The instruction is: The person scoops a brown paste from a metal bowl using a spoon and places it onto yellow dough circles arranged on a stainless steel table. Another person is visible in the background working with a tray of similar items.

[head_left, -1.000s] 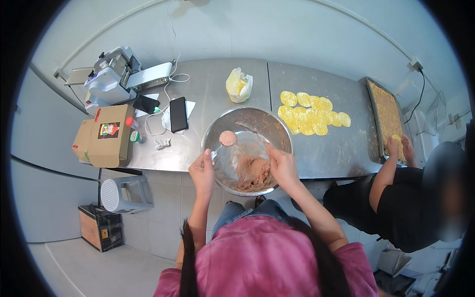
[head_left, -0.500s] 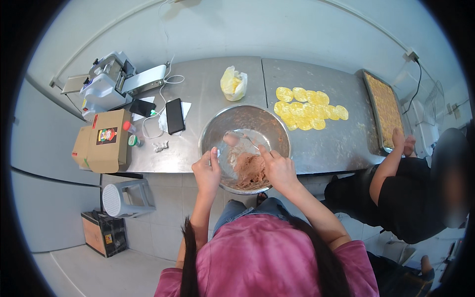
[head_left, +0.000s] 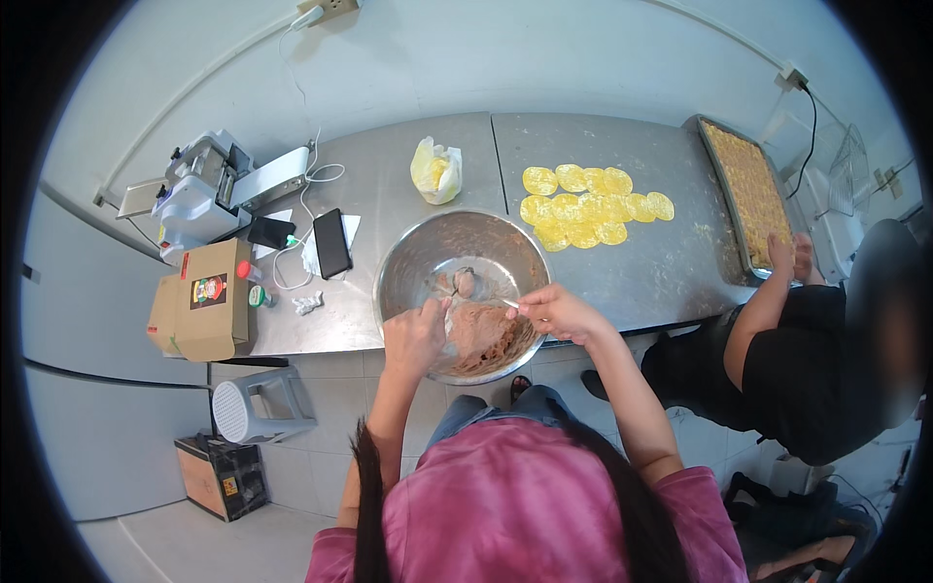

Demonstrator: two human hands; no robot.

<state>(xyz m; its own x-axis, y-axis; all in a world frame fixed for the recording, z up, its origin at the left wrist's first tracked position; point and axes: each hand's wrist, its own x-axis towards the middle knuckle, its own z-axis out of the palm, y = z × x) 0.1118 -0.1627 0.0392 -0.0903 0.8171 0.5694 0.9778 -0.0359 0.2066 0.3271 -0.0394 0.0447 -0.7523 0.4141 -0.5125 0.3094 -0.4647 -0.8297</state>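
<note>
A large steel mixing bowl (head_left: 394,255) stands at the table's front edge. Brownish-pink paste, like minced meat, (head_left: 482,333) lies in its near part. My right hand (head_left: 562,313) pinches the thin metal handle of what looks like a spoon (head_left: 509,302) over the bowl's right side. My left hand (head_left: 414,335) is closed over the near left rim; whatever it holds is hidden by the fingers. Beyond it, a small rounded lump of paste (head_left: 465,283) shows inside the bowl with shiny metal beside it. Which hand's utensil carries the lump, I cannot tell.
Yellow round wrappers (head_left: 588,207) lie overlapping on the steel table, right of a plastic bag (head_left: 436,173). A phone (head_left: 332,243), cardboard box (head_left: 202,299) and white machine (head_left: 199,189) stand left. At right, another person's hands (head_left: 790,255) touch a filled tray (head_left: 708,146).
My right hand has moved right and away from the paste. My left hand has turned and come further over the bowl. The view has shifted slightly.
</note>
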